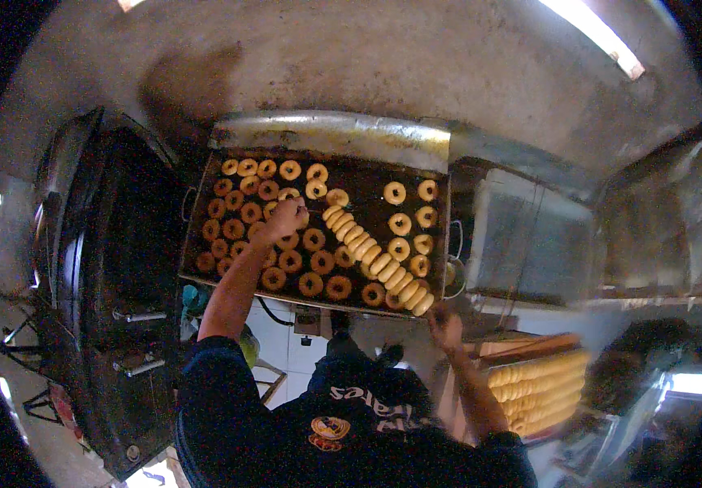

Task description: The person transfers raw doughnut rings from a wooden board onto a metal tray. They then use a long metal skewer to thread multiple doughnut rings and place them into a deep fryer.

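A wide dark rectangular fryer pan (pixel 357 175) holds many ring doughnuts (pixel 290 169), browner on its left side and paler on its right. Slanting across the pan is a tight row of pale doughnuts (pixel 367 250), lined up as if threaded on a rod; the rod itself is hidden. At the row's near right end my right hand (pixel 446 327), slightly blurred, is closed on that rod. My left hand (pixel 286 220) hovers over the browner rings, just left of the row's far end. Its fingers are curled together, and I cannot make out what is in them.
Right of the pan, below my right forearm, a tray (pixel 481 348) carries several rows of pale rings (pixel 538 382). A dark oven-like unit (pixel 135 268) with handles stands at the left. Behind the pan rises a metal splash guard (pixel 327 130). A pale panelled box (pixel 522 236) stands at the right.
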`<state>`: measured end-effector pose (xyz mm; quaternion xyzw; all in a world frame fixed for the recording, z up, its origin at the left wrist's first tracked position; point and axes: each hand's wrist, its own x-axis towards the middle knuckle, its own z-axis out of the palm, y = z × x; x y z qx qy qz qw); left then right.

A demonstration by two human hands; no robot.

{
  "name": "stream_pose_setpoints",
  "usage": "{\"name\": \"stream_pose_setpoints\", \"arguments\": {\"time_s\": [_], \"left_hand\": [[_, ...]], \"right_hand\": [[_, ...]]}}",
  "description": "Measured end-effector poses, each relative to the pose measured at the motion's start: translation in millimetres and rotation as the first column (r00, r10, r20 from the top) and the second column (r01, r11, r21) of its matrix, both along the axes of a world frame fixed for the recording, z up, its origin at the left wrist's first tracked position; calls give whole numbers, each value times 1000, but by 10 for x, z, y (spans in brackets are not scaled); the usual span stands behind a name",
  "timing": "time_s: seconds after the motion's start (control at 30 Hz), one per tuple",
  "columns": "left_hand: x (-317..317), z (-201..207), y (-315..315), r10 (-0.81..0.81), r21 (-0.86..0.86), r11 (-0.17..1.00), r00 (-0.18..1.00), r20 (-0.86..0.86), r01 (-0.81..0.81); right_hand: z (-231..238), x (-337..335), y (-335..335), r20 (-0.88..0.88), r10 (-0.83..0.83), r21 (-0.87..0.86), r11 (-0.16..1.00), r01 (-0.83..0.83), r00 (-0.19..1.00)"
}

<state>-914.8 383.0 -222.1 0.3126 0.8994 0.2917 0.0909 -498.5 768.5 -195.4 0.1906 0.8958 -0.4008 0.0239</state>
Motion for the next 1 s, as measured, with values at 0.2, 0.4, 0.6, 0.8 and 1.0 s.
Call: {"name": "stream_pose_setpoints", "arguments": {"time_s": [0.2,0.4,0.6,0.8,1.0], "left_hand": [[-10,142,125,55,-82,994,965,-258,-79],[-812,-42,-134,160,-332,926,983,-94,-183],[-827,164,71,-2,-135,991,984,-177,-23],[-1068,255,-45,201,-143,962,957,-207,-233],[-745,258,-162,67,104,993,997,-44,-62]], "right_hand": [[210,-271,-249,103,-68,157,986,51,992],[-624,-156,33,87,26,300,953,-51,996],[-663,-587,-310,-147,-121,-2,992,122,982],[-807,-649,-200,-74,-45,243,968,62,996],[-841,-488,-290,-124,-77,95,992,89,989]]}}
